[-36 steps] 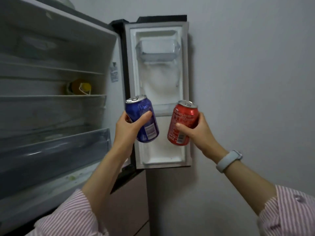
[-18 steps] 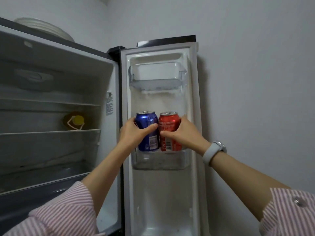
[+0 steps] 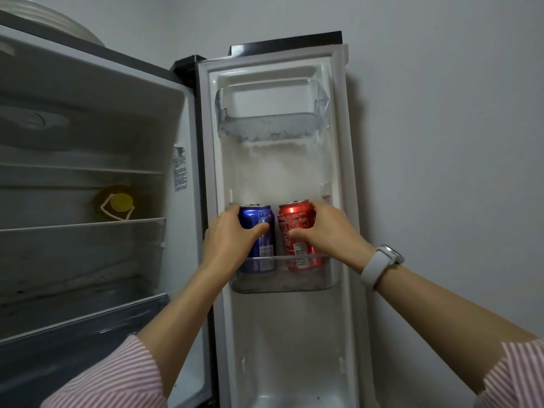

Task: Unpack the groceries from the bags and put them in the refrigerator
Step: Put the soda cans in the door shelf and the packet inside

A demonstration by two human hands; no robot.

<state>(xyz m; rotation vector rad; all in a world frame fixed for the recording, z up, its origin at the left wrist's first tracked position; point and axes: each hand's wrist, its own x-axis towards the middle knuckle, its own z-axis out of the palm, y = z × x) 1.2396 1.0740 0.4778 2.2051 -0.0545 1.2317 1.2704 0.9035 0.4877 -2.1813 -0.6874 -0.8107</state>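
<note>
The refrigerator stands open, its door [image 3: 341,178] swung out ahead of me. A blue can [image 3: 260,222] and a red can [image 3: 297,223] stand upright side by side in the middle door bin [image 3: 282,279], their lower parts behind its clear front wall. My left hand [image 3: 229,240] grips the blue can from the left, thumb across its front. My right hand [image 3: 332,234] grips the red can from the right, thumb on its front. A white watch sits on my right wrist.
The upper door bin [image 3: 270,125] holds only frost. A bottle with a yellow cap [image 3: 117,203] lies on an inner shelf at left. Glass shelves and a drawer [image 3: 73,343] fill the compartment. White plates [image 3: 50,19] sit on top of the fridge. A plain wall is at right.
Both hands have carried the cans from in front of the door down into the middle door bin, where they now stand side by side. The view has tilted upward.
</note>
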